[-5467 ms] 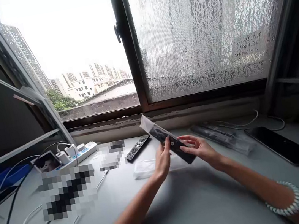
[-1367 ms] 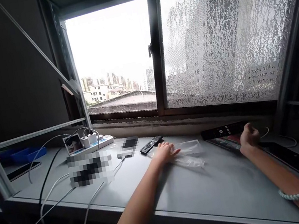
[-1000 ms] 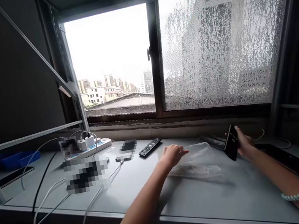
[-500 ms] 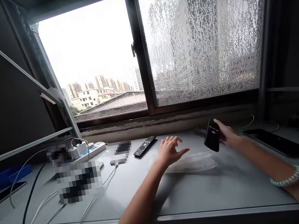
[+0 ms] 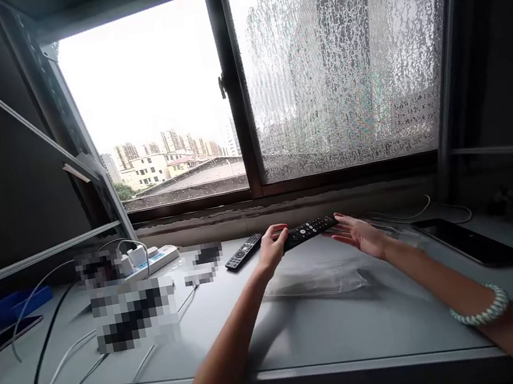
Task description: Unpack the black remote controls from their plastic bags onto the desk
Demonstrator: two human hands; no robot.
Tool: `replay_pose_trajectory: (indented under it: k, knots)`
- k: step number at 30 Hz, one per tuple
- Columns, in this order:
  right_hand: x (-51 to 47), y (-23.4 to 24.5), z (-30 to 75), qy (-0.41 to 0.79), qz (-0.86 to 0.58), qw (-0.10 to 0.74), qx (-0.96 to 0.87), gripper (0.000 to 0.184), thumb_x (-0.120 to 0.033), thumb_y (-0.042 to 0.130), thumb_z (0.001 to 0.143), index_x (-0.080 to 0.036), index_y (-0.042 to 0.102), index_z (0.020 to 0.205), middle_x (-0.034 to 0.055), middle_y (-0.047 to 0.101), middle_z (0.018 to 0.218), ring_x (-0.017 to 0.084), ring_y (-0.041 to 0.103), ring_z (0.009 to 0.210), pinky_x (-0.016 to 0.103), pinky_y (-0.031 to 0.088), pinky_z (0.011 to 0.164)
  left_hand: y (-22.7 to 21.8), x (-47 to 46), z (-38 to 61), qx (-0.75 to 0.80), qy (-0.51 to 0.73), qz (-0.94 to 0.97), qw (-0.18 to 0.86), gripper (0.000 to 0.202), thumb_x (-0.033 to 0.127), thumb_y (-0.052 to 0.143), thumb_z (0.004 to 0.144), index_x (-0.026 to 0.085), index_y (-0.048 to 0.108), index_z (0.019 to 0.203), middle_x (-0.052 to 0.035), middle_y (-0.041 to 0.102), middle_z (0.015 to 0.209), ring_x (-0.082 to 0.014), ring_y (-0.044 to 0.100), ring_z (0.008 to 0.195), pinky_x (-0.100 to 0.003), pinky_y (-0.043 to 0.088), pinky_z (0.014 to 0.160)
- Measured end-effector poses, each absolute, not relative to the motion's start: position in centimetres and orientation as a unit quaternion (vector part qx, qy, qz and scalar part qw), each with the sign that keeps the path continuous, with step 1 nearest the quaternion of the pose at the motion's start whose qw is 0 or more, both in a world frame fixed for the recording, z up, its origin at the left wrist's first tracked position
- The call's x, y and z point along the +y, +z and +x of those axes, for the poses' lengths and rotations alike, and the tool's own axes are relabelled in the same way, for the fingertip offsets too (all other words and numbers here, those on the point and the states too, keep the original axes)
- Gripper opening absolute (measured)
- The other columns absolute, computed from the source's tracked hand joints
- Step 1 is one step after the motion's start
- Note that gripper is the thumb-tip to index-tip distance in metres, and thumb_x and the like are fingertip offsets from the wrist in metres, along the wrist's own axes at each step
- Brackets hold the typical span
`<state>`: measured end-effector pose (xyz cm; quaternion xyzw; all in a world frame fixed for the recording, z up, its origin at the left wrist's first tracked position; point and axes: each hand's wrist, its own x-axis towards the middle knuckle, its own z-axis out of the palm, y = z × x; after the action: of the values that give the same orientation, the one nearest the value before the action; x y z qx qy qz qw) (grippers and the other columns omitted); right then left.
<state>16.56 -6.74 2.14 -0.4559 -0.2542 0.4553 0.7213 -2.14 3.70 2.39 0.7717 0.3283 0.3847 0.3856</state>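
Holding a black remote [image 5: 310,230] up off the tabletop [image 5: 361,332], roughly level, running left to right, buttons up; pinched at its left end by the left hand [image 5: 272,247], thumb on top and fingers curled underneath; met at the other end by the right hand [image 5: 360,236], palm open and fingers stretched out straight, tips right at the remote's right end, though hard to say whether touching or just shy of it; wearing a pale beaded bracelet [image 5: 481,311] on that right wrist.

Directly below the two hands, lying flat about the middle of the tabletop, a clear plastic bag [image 5: 324,280], creased and glinting; just left of the left hand, near the back edge, a second remote [image 5: 243,252] resting at an angle.

Further along toward the back-left corner, a white power strip [image 5: 152,260] with plugs in it, white cables [image 5: 61,378] trailing off over the front-left edge; over toward the right edge, a dark phone [image 5: 474,241] lying flat, well apart from both hands; behind it all, a window [image 5: 339,71] speckled with raindrops.
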Motion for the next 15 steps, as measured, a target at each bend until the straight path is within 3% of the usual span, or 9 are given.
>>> replay_pose_trajectory:
  k: [6, 10, 15]
  knots:
    - [-6.8, 1.8, 17.7, 0.434, -0.498, 0.714, -0.231, 0.033, -0.02, 0.056, 0.075, -0.017, 0.052, 0.108, 0.0082, 0.065, 0.093, 0.016, 0.065, 0.068, 0.023, 0.049, 0.055, 2.4, 6.7, -4.2, 0.507, 0.384, 0.737, 0.23, 0.029, 0.035, 0.041, 0.087, 0.018, 0.06, 0.101, -0.0064, 0.065, 0.087, -0.0153, 0.06, 0.073, -0.024, 0.043, 0.062]
    - [-6.5, 1.2, 19.0, 0.397, -0.531, 0.72, -0.205, 0.03, -0.023, 0.057, 0.072, -0.019, 0.056, 0.102, 0.0091, 0.065, 0.099, 0.013, 0.063, 0.063, 0.02, 0.046, 0.05, 2.6, 7.4, -5.8, 0.575, 0.335, 0.723, 0.184, 0.028, 0.032, 0.038, 0.087, 0.02, 0.058, 0.103, -0.0095, 0.065, 0.099, -0.0222, 0.06, 0.092, -0.03, 0.043, 0.072]
    - [-6.5, 1.0, 20.5, 0.338, -0.569, 0.713, -0.231, 0.029, -0.029, 0.056, 0.07, -0.023, 0.059, 0.098, 0.0107, 0.059, 0.114, 0.018, 0.064, 0.078, 0.024, 0.049, 0.055, 3.2, 7.0, -6.3, 0.636, 0.246, 0.722, 0.113, 0.029, 0.024, 0.036, 0.086, 0.019, 0.054, 0.108, -0.0127, 0.062, 0.109, -0.026, 0.055, 0.105, -0.035, 0.04, 0.082]
